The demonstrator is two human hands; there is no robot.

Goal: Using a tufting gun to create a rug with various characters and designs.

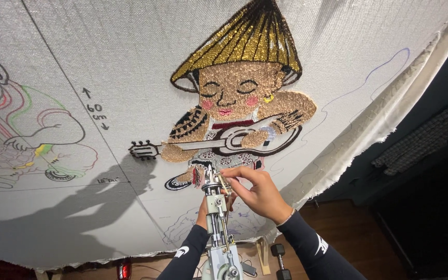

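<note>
Sequin-work of one child with a guitar [237, 111], capped by a gold cone hat [245, 39], filled the middle of the stretched white cloth [105, 62]. A second child figure [22, 135], only drawn in coloured outline, lay at the cloth's left side, so two figures showed in all. One metal embroidery tool [219, 218] rose from the bottom edge, with its tip touching the cloth just under the guitar player's lower hem.

The right hand [257, 192] was half closed, its fingers curled and pinching at the tool's tip against the cloth. The left hand [203, 207] sat mostly hidden behind the tool's shaft; it seemed wrapped about it, though how far it closed could not be told. Both arms wore black sleeves [312, 249]. Two dark dumbbell-shaped weights [281, 262] stood on the wooden floor [359, 233] below, beside a wooden frame leg [262, 254].
</note>
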